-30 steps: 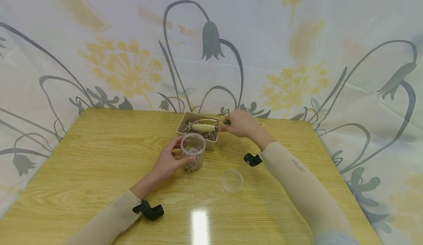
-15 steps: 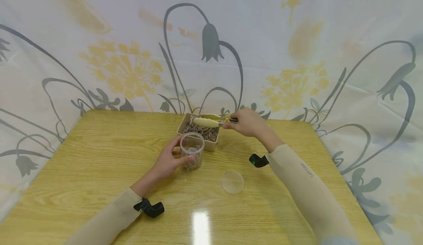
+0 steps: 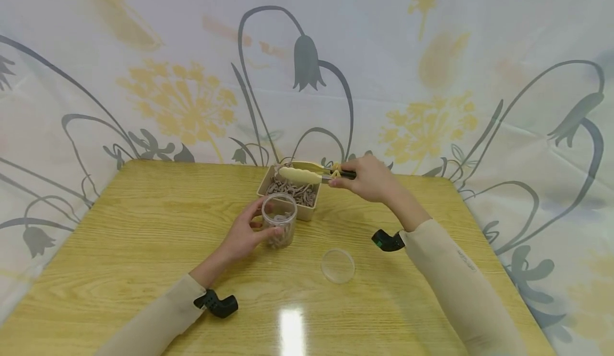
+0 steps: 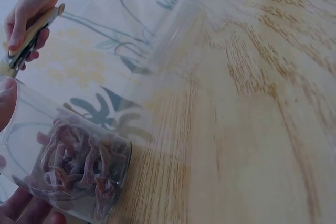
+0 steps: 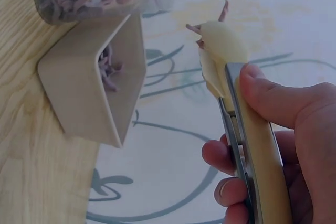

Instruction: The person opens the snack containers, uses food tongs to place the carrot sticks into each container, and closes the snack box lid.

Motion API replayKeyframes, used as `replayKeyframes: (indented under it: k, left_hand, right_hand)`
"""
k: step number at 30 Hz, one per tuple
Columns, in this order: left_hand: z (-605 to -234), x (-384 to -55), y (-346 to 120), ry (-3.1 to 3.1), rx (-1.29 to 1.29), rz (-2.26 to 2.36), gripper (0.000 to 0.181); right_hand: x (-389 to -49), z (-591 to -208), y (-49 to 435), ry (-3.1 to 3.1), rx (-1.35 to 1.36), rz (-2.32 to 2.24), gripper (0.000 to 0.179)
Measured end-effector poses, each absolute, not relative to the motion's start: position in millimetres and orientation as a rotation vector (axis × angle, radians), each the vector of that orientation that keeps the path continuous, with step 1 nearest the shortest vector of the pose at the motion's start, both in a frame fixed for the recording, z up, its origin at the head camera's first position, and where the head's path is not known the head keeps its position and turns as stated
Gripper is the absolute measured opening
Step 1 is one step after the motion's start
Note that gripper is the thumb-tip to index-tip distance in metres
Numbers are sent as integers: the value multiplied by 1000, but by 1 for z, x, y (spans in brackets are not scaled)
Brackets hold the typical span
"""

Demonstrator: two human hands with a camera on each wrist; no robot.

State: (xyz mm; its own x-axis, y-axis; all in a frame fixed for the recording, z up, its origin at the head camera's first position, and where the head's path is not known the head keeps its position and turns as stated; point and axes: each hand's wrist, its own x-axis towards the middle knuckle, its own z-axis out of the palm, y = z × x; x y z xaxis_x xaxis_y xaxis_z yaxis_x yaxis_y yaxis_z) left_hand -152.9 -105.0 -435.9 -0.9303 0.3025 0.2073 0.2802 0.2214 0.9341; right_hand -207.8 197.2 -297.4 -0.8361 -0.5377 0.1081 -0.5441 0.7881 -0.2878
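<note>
My left hand [image 3: 243,236] grips a clear plastic jar [image 3: 287,231], thumb in front and fingers round its far side. Thin brownish-purple strips [image 4: 79,161] lie in the jar's lower part. In my right hand [image 3: 371,179] are metal tongs with cream scalloped tips [image 3: 301,176], raised over a beige rectangular box [image 3: 304,212] behind the jar. More such strips [image 3: 291,189] fill the bottom of that box. The right wrist view shows the tong tips close together, with a strip end [image 5: 226,11] sticking out between them.
A round clear lid [image 3: 338,266] lies flat on the wood-grain table [image 3: 168,228], right of the jar and nearer me. Behind the table's far edge hangs a white cloth [image 3: 192,36] with flower prints. Black wrist devices [image 3: 387,240] sit on both sleeves.
My right hand has drawn the tongs up and to the right, out of the strips in the box. My left hand and the jar have barely moved.
</note>
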Motion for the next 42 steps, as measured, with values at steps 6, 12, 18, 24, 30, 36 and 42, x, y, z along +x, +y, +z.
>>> replayKeyframes:
  k: [6, 12, 18, 24, 30, 36, 42]
  left_hand:
    - [-436, -153, -106, 2438, 589, 1862, 77]
    - [-435, -152, -105, 2439, 567, 1856, 79]
    - [-436, -152, -106, 2456, 550, 1838, 81]
    - [-436, -152, -106, 2453, 547, 1829, 82]
    - [-436, -151, -105, 2446, 541, 1829, 81]
    - [-437, -152, -106, 2455, 537, 1819, 81]
    - [-436, -152, -107, 2465, 538, 1811, 80]
  right_hand:
    - [-192, -295, 200, -2926, 944, 556, 38]
    - [-177, -300, 202, -2915, 967, 546, 38]
    - [-170, -309, 202, -2860, 1018, 549, 34]
    - [-168, -318, 201, -2864, 1042, 554, 34]
    - [-167, -319, 200, -2893, 1026, 546, 33]
    - [-168, -318, 200, -2889, 1030, 512, 35]
    - [-167, -317, 199, -2870, 1054, 512, 36]
